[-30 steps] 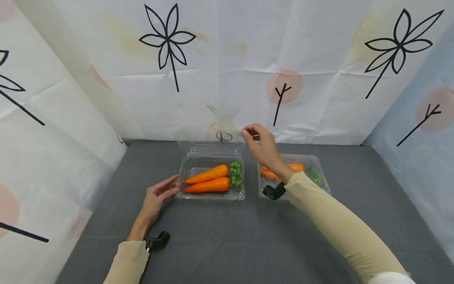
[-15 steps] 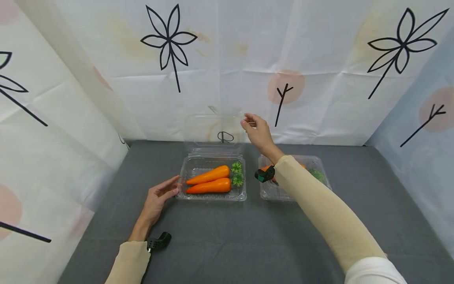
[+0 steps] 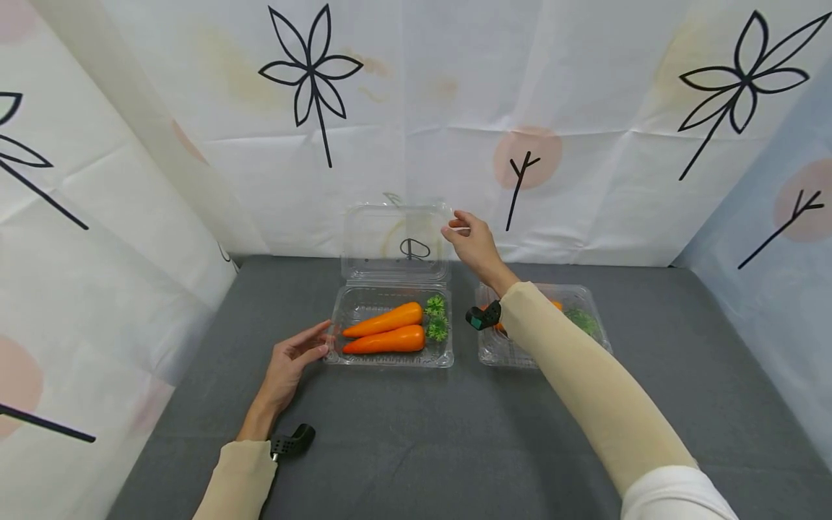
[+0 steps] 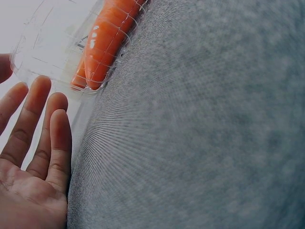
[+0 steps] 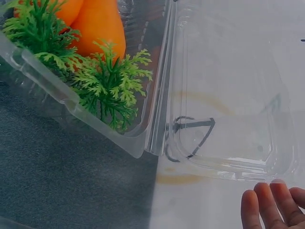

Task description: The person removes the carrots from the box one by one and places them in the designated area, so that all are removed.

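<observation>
A clear plastic clamshell box [image 3: 390,363] stands with its hinged lid [image 3: 373,235] raised at the back. Inside lie two orange carrots [image 3: 383,339], their green leafy tops [image 3: 436,318] at the right end. At the box's left side my left hand [image 3: 283,367] touches or nearly touches the wall with extended fingers; the left wrist view shows its fingers [image 4: 31,114] straight. Up by the lid's right edge is my right hand [image 3: 473,245]. Its fingertips [image 5: 261,187] are at the rim in the right wrist view, loosely extended, with no grip on it.
A second clear clamshell box [image 3: 507,355] with carrots [image 3: 557,305] and greens [image 3: 583,321] sits to the right, partly hidden by my right forearm. Behind the dark grey tabletop [image 3: 422,440] hangs a white printed cloth [image 3: 442,58].
My right hand has risen with the lid, which now stands more upright and higher in view. Its fingers, which pinched the lid's corner, have loosened. The left hand has stayed at the box.
</observation>
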A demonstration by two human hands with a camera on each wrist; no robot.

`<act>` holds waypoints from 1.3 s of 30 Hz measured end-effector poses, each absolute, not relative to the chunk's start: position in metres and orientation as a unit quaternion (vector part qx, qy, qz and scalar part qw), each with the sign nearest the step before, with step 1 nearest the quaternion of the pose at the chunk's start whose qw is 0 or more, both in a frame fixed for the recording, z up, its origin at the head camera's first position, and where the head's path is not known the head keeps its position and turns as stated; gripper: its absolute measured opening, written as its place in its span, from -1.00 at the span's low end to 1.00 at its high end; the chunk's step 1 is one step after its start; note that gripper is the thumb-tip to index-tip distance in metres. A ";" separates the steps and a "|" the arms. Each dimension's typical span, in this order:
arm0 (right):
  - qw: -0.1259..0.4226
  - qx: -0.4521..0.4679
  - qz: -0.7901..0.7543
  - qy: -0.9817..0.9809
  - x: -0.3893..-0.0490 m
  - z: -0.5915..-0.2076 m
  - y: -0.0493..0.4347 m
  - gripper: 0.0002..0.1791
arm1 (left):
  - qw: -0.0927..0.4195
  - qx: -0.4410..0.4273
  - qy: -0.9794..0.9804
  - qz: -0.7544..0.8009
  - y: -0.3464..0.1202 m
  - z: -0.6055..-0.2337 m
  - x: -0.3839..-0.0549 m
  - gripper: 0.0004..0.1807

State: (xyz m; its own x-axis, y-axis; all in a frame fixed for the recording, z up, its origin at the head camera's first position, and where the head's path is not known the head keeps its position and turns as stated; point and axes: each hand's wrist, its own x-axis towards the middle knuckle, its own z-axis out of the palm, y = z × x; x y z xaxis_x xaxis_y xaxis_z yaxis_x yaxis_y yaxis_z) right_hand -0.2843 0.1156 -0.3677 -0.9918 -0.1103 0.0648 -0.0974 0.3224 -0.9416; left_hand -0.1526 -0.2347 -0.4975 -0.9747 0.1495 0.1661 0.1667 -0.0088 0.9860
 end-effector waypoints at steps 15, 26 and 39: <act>-0.013 -0.065 -0.541 0.839 -0.277 -0.372 0.123 -0.38 | 0.007 -0.120 -0.700 -0.704 -0.234 -0.499 -0.154 -0.52; -0.014 -0.214 -0.492 0.844 -0.230 -0.374 0.096 -0.70 | 0.010 -0.124 -0.708 -0.695 -0.235 -0.497 -0.152 -0.51; 0.069 -0.321 -0.347 0.879 -0.187 -0.415 0.068 -0.58 | 0.012 -0.125 -0.710 -0.693 -0.235 -0.496 -0.152 -0.50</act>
